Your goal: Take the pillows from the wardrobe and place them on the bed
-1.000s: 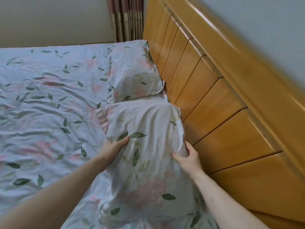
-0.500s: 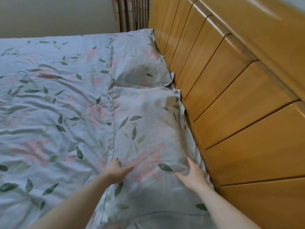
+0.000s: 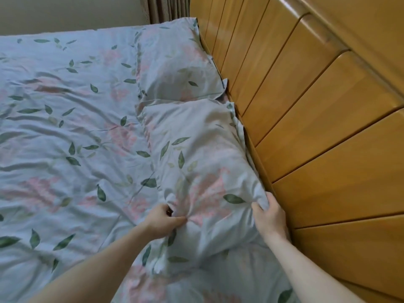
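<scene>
Two pillows in pale blue cases with pink flowers and green leaves lie on the bed along the wooden headboard. The far pillow lies flat near the curtain. The near pillow lies just in front of it, its right side against the headboard. My left hand pinches a bunch of the near pillow's case at its left front. My right hand grips the same pillow's right edge next to the headboard.
The light wooden headboard with slanted panels runs along the right. A striped curtain hangs at the far corner beside a plain wall. The matching floral sheet is wrinkled across the left of the bed.
The near pillow has gone from raised to lying flat. Both hands have slid toward me along it and closed, from resting flat on it to gripping its cloth.
</scene>
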A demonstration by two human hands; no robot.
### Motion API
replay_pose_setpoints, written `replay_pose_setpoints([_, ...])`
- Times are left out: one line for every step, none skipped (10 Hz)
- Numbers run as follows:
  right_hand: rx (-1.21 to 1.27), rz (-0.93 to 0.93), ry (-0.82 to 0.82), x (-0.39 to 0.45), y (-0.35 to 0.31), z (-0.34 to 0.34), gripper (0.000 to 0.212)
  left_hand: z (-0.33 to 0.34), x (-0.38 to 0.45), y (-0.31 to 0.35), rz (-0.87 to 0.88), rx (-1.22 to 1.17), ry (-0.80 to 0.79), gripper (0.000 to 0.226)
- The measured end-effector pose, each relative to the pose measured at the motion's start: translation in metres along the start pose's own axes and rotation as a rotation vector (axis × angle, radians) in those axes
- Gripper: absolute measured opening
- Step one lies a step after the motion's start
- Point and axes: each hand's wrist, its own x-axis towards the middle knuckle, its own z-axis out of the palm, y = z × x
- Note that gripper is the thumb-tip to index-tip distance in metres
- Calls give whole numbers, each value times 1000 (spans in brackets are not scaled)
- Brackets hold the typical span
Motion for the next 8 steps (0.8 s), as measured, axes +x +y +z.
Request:
replay_pose_setpoints([-247, 67, -93, -7, 8, -5, 56, 0, -4, 4, -35, 269, -94, 36])
replay_pose_setpoints([-367, 112, -186, -22, 23, 1, 80, 1, -19, 3, -23, 579, -115, 46])
replay_pose_setpoints([-339, 114, -232, -42, 29, 9, 81, 9, -33, -2, 25, 648, -123, 51])
replay_pose_setpoints([-320, 125, -284, -68, 24, 14, 76, 11, -49, -5, 122, 764, -155, 49])
replay_pose_setpoints([-267, 114, -311, -92, 11, 12, 74, 7, -69, 3, 231, 880, -161, 44])
replay_pose_setpoints([-226, 65, -317, -128, -10, 7, 73, 1, -99, 14, 368, 945, -160, 49])
replay_pose_setpoints([-180, 26, -294, -181, -38, -12, 73, -19, -147, 26, 509, 934, -142, 51])
replay_pose_setpoints([-150, 30, -280, -214, -59, -26, 72, -33, -178, 33, 596, 929, -119, 52])
